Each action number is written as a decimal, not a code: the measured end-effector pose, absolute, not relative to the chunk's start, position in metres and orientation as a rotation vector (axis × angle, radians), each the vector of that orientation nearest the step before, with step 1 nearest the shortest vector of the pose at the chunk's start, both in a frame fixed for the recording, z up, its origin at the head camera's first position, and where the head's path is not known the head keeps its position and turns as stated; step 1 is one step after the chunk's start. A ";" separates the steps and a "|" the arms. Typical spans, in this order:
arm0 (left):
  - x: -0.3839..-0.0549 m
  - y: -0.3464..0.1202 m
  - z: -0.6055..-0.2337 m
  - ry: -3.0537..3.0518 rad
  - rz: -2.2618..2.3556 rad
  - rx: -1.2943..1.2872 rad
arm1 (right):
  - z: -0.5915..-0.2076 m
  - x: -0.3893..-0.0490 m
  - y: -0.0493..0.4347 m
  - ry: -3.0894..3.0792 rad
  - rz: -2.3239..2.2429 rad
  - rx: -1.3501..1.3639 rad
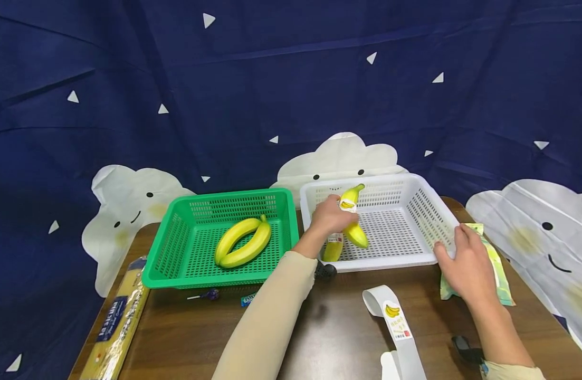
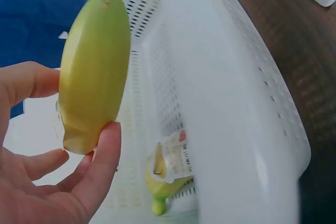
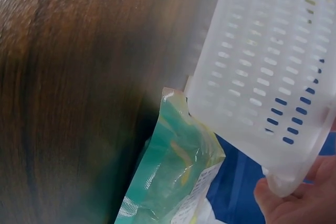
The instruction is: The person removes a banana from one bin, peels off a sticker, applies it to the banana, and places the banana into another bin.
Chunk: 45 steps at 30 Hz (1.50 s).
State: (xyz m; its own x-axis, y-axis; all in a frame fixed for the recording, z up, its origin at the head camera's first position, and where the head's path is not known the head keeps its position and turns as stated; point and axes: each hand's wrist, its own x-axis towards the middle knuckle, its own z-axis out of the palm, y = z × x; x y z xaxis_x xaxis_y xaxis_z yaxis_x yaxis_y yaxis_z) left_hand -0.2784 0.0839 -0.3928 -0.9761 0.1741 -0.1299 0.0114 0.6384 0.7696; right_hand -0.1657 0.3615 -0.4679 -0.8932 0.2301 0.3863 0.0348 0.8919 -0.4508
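Observation:
Over the left part of a white plastic basket (image 1: 390, 263), my left hand (image 1: 327, 217) holds a yellow-green banana (image 1: 356, 233) between thumb and fingers. A white sticker with a banana picture (image 1: 348, 205) is wrapped on it. The left wrist view shows the end of this banana (image 2: 97, 72) tilted up in the fingers. Below it, another stickered banana (image 2: 160, 186) lies inside the basket, partly hidden by the arm in the head view. My right hand (image 1: 472, 266) grips the basket's right rim near the front corner; its fingers (image 3: 273, 198) curl at that rim in the right wrist view.
Left of the white basket stands a green basket (image 1: 219, 281) with two bananas (image 1: 245, 254). A spaghetti pack (image 1: 112, 322) lies at the table's left edge, a lollipop (image 1: 211, 294) in front. A label strip (image 1: 407, 351) curls up front. A green bag (image 1: 499, 264) lies beside my right hand.

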 end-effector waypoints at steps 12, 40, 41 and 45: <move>-0.294 0.093 -0.395 2.753 1.011 0.080 | -0.465 -0.168 0.352 -2.622 0.633 -0.166; -0.298 0.113 -0.414 2.761 0.555 0.403 | -0.468 -0.159 0.362 -2.602 0.649 -0.193; -0.299 0.114 -0.413 2.791 0.511 0.423 | -0.467 -0.160 0.362 -2.602 0.651 -0.191; -0.300 0.116 -0.410 2.814 0.481 0.424 | -0.468 -0.159 0.362 -2.610 0.654 -0.195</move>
State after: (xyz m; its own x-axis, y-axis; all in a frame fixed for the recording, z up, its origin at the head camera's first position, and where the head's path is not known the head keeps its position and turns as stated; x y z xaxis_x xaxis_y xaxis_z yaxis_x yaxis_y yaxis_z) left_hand -0.3002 0.1165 -0.4101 -0.9250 0.3241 -0.1984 0.2397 0.9028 0.3571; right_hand -0.1591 0.3625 -0.4677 -0.8933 0.2373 0.3817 0.0294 0.8783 -0.4772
